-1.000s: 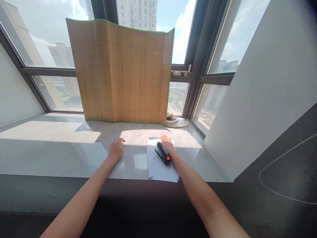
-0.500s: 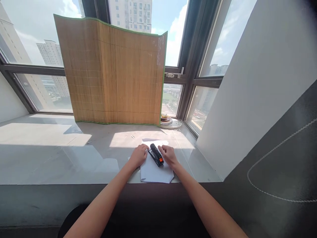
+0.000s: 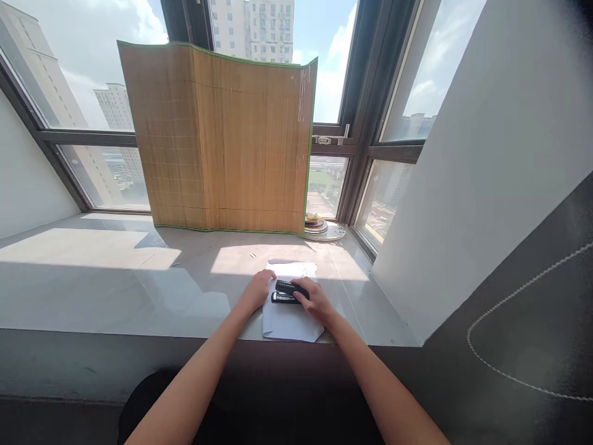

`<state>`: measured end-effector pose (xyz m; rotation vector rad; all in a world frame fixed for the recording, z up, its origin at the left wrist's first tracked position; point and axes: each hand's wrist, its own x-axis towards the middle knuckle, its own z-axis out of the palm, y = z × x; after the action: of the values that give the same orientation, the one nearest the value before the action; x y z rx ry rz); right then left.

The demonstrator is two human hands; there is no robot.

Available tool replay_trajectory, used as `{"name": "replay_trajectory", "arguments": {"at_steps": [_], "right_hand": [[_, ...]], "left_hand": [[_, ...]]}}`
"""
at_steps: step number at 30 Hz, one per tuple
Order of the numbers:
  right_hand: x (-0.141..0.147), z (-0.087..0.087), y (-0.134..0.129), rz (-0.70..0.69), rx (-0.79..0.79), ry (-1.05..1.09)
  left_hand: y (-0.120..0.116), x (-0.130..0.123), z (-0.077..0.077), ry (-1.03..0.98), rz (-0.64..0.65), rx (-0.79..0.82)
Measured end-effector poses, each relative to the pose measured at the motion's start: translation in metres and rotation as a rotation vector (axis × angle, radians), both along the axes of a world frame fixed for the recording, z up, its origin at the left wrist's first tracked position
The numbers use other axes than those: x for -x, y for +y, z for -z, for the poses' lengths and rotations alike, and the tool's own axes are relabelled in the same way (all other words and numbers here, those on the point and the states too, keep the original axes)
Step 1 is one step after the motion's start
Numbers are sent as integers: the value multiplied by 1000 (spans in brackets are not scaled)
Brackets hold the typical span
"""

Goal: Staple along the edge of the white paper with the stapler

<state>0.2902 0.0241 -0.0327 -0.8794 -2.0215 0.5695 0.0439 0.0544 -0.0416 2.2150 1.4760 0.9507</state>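
A black stapler [image 3: 284,297] lies roughly crosswise over white sheets of paper [image 3: 291,322] near the front edge of the sill. Its jaws point left, and there is a gap between its upper arm and base. My right hand [image 3: 315,299] is closed around the stapler's right end, thumb on the near side, covering that end. On the left edge of the paper, my left hand [image 3: 258,290] has its fingers curled together at the sheets, just left of the stapler's jaws. The fingertips are partly hidden.
A bamboo mat [image 3: 250,148] with green edging stands upright against the window. Stacked plates [image 3: 324,231] sit at its right foot. Small white scraps [image 3: 252,255] lie on the pale sill [image 3: 115,303]. A white wall [image 3: 445,185] slopes down on the right.
My right hand has taken hold of the stapler and turned it from slanting to nearly crosswise. My left hand stays by the paper's left edge. The view has shifted slightly.
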Motion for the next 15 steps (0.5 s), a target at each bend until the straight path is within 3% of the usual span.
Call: {"name": "replay_trajectory", "arguments": {"at_steps": [3,9,15], "right_hand": [[1,-6,-3,26,-18,78],[-3,-6,-1,392,-65,345],[-6,-3,1,400,-49,311]], "left_hand": [[0,0,0,2,-2,-2],[3,4,5,-35,-25,9],[4,2,1,-158,-56,58]]}}
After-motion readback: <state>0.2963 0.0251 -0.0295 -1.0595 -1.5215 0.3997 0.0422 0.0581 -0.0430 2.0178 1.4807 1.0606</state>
